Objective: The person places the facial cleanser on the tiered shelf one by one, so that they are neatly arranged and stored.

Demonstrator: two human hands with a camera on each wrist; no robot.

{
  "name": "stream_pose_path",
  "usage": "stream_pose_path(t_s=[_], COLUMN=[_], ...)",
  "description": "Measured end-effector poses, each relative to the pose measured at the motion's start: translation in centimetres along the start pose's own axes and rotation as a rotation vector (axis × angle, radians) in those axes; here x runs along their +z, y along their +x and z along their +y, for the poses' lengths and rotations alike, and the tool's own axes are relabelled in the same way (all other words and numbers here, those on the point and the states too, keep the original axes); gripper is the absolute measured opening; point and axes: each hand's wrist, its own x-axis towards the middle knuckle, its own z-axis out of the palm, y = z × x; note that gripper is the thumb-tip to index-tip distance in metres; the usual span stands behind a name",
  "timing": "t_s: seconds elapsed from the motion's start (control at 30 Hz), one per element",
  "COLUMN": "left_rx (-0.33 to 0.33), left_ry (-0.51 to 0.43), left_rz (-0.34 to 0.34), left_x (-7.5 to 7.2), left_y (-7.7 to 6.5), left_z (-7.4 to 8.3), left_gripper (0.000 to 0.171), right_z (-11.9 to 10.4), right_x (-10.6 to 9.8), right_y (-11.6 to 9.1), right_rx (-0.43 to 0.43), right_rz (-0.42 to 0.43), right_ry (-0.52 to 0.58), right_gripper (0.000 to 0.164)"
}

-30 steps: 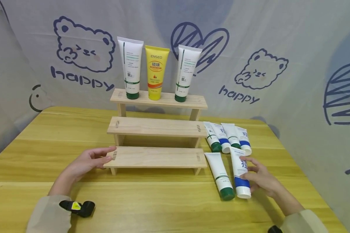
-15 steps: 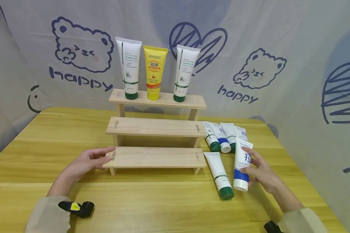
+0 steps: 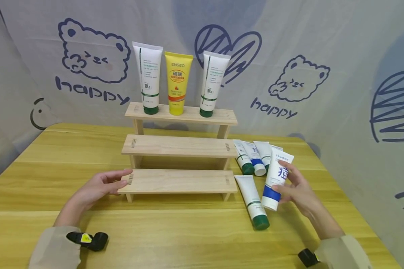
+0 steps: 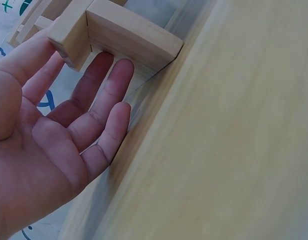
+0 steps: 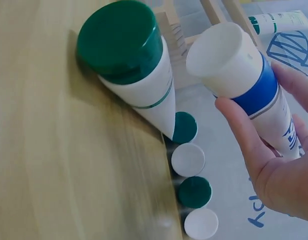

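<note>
My left hand (image 3: 97,188) holds the left end of the lowest step of a three-step wooden display rack (image 3: 178,181). In the left wrist view, thumb and forefinger lie at the end of the board (image 4: 69,37); the other fingers are loosely bent beneath. With my right hand (image 3: 297,190) I grip a white tube with a blue band (image 3: 277,175), tilted and raised off the table, cap down. Beside it lies a white tube with a green cap (image 3: 252,201). On the top step stand two white green-capped tubes (image 3: 148,78) (image 3: 214,84) with a yellow tube (image 3: 177,84) between them.
Several white tubes (image 3: 244,157) with green or white caps lie in a row right of the rack, partly behind the held tube. The wooden table (image 3: 155,235) extends in front. A printed cloth (image 3: 175,22) hangs behind.
My right hand has lifted the blue-banded tube off the table, moved it up and away, and tilted its cap leftward. My left hand stays at the rack's end.
</note>
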Motion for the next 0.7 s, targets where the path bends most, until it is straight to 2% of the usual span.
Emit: stream_pose_path(t_s=[0.2,0.43,0.7], left_rx=[0.002,-0.006,-0.009], left_ry=[-0.003,-0.005,-0.006], left_rz=[0.001,0.006,0.006], left_x=[0.0,-0.1,0.0], left_y=[0.1,0.0,0.0], left_z=[-0.1,-0.1,0.0], left_gripper=[0.047,0.047,0.048], right_z=[-0.7,-1.7,-2.7], right_x=[0.4,1.5,3.3], right_y=[0.2,0.9,1.7], right_rx=[-0.061,-0.111,-0.135], right_rz=[-0.022,-0.059,-0.063], right_ry=[0.094,0.178,0.234], right_gripper=[0.062,0.063,0.063])
